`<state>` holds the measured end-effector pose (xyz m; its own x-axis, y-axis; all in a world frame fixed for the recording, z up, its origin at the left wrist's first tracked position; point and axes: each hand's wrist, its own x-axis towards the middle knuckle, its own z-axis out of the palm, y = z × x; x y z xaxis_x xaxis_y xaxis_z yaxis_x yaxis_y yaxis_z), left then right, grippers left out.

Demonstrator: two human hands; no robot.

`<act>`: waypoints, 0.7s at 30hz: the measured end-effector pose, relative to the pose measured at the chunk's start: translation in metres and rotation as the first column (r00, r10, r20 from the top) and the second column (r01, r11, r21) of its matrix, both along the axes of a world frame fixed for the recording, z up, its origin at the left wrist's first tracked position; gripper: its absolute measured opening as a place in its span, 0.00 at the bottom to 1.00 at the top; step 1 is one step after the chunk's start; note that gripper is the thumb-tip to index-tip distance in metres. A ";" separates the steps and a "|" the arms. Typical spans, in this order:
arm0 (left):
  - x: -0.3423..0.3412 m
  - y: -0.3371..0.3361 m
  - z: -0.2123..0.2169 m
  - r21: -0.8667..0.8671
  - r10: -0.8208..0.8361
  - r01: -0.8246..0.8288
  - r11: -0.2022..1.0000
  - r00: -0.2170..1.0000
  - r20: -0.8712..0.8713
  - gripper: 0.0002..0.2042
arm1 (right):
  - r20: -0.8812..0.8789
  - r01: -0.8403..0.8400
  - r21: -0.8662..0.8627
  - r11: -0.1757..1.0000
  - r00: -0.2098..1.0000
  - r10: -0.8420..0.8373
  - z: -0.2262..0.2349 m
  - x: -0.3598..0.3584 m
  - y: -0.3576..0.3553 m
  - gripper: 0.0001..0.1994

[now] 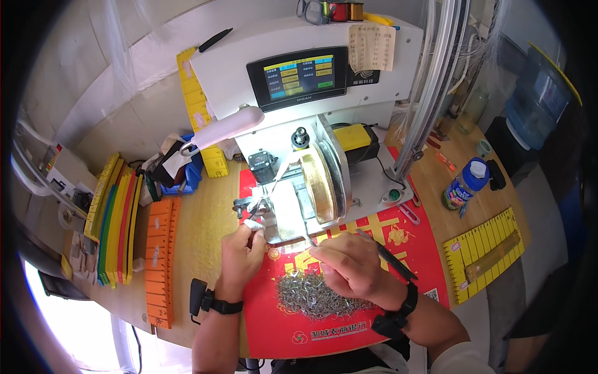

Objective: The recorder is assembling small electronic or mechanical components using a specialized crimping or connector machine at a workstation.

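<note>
My left hand (242, 252) is closed in a pinch at the front left of a white bench machine (243, 62), with a white wrap (252, 225) on one fingertip. What it pinches is too small to make out. My right hand (349, 268), also closed, has its fingertips at the machine's front edge, just below a gold-rimmed wheel (316, 187). A thin piece shows at those fingertips, its kind unclear. Beside that hand's knuckles runs a slim dark tool (398, 262); whether the hand holds it is hidden. A heap of tangled silvery metal pieces (314, 296) lies below, between both hands.
A red printed mat (293, 340) covers the table under the hands. Orange ruled boards (163, 262) and several coloured ones (118, 224) stand left. To the right are a blue-capped bottle (464, 184), a yellow ruled board (489, 255) and a metal post (433, 93). A lamp (227, 128) overhangs the machine.
</note>
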<state>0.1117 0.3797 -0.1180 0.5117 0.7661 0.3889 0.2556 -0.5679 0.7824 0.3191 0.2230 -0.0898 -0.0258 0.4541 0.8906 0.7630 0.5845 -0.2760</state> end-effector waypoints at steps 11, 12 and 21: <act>-0.003 0.005 -0.008 0.002 -0.016 0.016 1.000 1.000 0.007 0.04 | -0.058 0.057 -0.091 0.994 0.996 -0.063 0.021 0.036 -0.018 0.06; -0.007 0.006 -0.011 -0.047 -0.010 0.012 0.999 0.999 0.052 0.04 | -0.105 0.072 -0.133 0.988 0.991 -0.087 0.021 0.047 -0.022 0.06; -0.008 0.014 -0.030 -0.038 -0.027 0.030 0.999 0.996 0.089 0.05 | -0.458 0.206 -0.336 0.919 0.816 -0.351 -0.039 0.091 -0.026 0.20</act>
<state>0.1037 0.3932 -0.1482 0.4986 0.7671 0.4038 0.1687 -0.5428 0.8228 0.4105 0.1969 -0.1289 0.5529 0.5866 0.5918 0.5947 0.2197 -0.7734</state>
